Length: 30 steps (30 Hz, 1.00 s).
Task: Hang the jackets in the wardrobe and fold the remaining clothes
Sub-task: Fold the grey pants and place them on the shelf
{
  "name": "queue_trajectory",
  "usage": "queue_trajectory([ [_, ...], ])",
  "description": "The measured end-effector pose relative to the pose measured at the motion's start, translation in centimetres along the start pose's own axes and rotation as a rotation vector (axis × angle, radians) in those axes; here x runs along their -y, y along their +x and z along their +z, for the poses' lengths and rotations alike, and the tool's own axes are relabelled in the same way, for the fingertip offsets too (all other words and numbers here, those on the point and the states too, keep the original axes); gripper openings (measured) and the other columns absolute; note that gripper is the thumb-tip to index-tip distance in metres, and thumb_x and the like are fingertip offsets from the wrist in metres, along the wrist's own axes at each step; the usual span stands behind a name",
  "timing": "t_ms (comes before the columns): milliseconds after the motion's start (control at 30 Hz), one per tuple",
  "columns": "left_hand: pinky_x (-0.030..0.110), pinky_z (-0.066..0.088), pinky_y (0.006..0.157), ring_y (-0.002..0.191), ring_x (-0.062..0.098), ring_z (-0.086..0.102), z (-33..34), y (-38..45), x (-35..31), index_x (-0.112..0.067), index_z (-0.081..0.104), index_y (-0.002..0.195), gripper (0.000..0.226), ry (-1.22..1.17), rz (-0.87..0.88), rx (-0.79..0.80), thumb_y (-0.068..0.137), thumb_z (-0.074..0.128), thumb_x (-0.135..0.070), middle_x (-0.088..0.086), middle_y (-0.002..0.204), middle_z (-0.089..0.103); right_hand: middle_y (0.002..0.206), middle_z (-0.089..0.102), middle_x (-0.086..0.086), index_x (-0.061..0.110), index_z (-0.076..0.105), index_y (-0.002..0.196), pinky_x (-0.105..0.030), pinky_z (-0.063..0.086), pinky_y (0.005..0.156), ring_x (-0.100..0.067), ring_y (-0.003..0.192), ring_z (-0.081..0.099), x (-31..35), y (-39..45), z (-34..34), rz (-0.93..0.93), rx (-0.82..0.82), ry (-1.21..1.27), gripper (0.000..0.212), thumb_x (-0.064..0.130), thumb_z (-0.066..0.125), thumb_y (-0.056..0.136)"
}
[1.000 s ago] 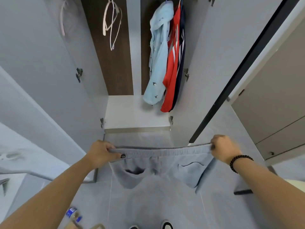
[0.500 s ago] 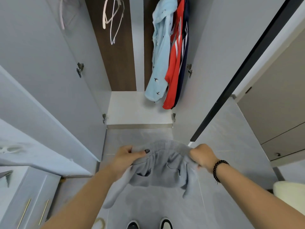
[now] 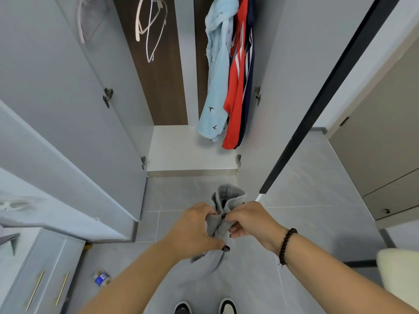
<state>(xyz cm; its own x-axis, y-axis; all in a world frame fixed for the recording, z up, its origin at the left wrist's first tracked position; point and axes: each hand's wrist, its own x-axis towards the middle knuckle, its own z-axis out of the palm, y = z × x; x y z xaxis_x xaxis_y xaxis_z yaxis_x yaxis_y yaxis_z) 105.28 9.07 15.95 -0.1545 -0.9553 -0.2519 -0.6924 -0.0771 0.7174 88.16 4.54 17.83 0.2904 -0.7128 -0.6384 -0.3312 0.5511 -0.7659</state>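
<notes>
Step in hand: the folding of the remaining clothes was judged under way, the grey sweatpants (image 3: 223,219) having been doubled lengthwise in the air.
Left hand (image 3: 195,230): fingers were curled round the bunched waistband, the cloth gripped.
Right hand (image 3: 249,219): the same waistband was pinched, just beside the left hand, nearly touching it.
Garment and grip: the waistband was held between both hands, a fold standing above them, the legs hanging below toward the floor (image 3: 306,200).
Next move: a second fold of the hanging legs was thought needed, one hand being freed.
Wardrobe (image 3: 190,146): the light blue jacket (image 3: 215,87) and red jacket (image 3: 235,98) were seen hung.
</notes>
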Motion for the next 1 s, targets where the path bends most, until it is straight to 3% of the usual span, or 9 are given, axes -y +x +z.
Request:
queue_trajectory([
  [167,0.028,0.044,0.064,0.071,0.021,0.056,3.2,0.0,-1.9,-0.005,0.066,0.08,0.02,0.085,0.136,-0.259,0.067,0.079,-0.011,0.007,0.078,0.062,0.063,0.052,-0.009,0.006,0.062,0.067,-0.023,0.043,0.054,-0.011,0.052,0.049,-1.2,-0.9,-1.3,-0.095,-0.042,-0.263,0.021,0.02,0.063,0.083],
  [267,0.031,0.046,0.062,0.066,0.02,0.056,3.8,0.3,-2.8,-0.009,0.067,0.074,0.006,0.04,0.077,-0.28,0.07,0.072,-0.009,0.003,0.071,0.063,0.056,0.046,0.004,0.007,0.053,0.059,-0.024,0.035,0.056,-0.008,0.052,0.041,-2.6,-1.1,-2.8,-0.322,-0.207,-0.555,0.039,0.033,0.057,0.088],
  [333,0.029,0.047,0.061,0.065,0.014,0.056,3.5,0.3,-3.0,-0.018,0.065,0.071,0.009,-0.014,0.007,-0.282,0.071,0.073,-0.013,-0.003,0.069,0.063,0.079,0.053,0.012,0.019,0.066,0.088,-0.024,0.043,0.072,-0.004,0.074,0.051,-3.8,-1.3,-4.4,-0.54,-0.388,-0.646,0.018,0.035,0.059,0.088],
  [400,0.027,0.05,0.061,0.068,0.01,0.058,3.0,0.0,-3.2,-0.025,0.063,0.069,0.016,-0.093,-0.032,-0.295,0.071,0.075,-0.014,-0.007,0.071,0.065,0.111,0.048,0.013,0.019,0.049,0.13,-0.026,0.037,0.094,-0.006,0.103,0.049,-5.4,-1.5,-6.2,-0.639,-0.457,-0.732,0.049,0.037,0.062,0.086],
  [467,0.022,0.053,0.062,0.072,0.003,0.059,2.4,-0.5,-3.3,-0.029,0.061,0.068,0.023,-0.145,-0.026,-0.325,0.073,0.076,-0.013,-0.015,0.074,0.065,0.13,0.041,0.008,0.013,0.032,0.144,-0.031,0.026,0.107,-0.008,0.12,0.04,-7.1,-1.5,-7.7,-0.718,-0.451,-0.851,0.073,0.041,0.062,0.084],
  [633,0.021,0.054,0.065,0.078,0.0,0.059,1.3,-1.8,-3.9,-0.03,0.054,0.072,0.027,-0.067,0.044,-0.377,0.077,0.071,-0.01,-0.019,0.078,0.063,0.139,0.047,-0.01,0.012,0.037,0.133,-0.052,0.026,0.113,-0.022,0.128,0.046,-9.2,-1.8,-8.4,-0.864,-0.507,-0.95,0.071,0.031,0.077,0.077],
  [800,0.025,0.053,0.07,0.076,0.012,0.059,0.5,-3.7,-4.1,-0.029,0.054,0.074,0.032,-0.09,0.115,-0.271,0.079,0.068,-0.001,-0.012,0.076,0.063,0.133,0.053,-0.006,0.012,0.053,0.124,-0.046,0.021,0.116,-0.019,0.128,0.047,-9.4,-2.7,-7.4,-0.942,-0.504,-1.048,0.053,0.03,0.076,0.08],
  [900,0.014,0.049,0.07,0.079,0.009,0.061,-0.4,-5.0,-3.6,-0.031,0.054,0.073,0.038,-0.1,0.169,-0.21,0.08,0.067,0.003,-0.014,0.077,0.064,0.127,0.056,-0.005,0.01,0.054,0.128,-0.05,0.032,0.111,-0.018,0.122,0.047,-9.4,-3.5,-6.5,-0.977,-0.507,-1.06,0.057,0.03,0.077,0.079],
  [1000,0.013,0.049,0.068,0.079,0.01,0.06,-1.1,-6.5,-2.4,-0.029,0.055,0.074,0.037,-0.12,0.194,-0.234,0.079,0.067,0.006,-0.013,0.078,0.064,0.12,0.058,-0.012,0.009,0.066,0.11,-0.047,0.041,0.102,-0.021,0.118,0.045,-9.8,-4.1,-5.0,-1.005,-0.525,-1.039,0.039,0.026,0.079,0.077],
])
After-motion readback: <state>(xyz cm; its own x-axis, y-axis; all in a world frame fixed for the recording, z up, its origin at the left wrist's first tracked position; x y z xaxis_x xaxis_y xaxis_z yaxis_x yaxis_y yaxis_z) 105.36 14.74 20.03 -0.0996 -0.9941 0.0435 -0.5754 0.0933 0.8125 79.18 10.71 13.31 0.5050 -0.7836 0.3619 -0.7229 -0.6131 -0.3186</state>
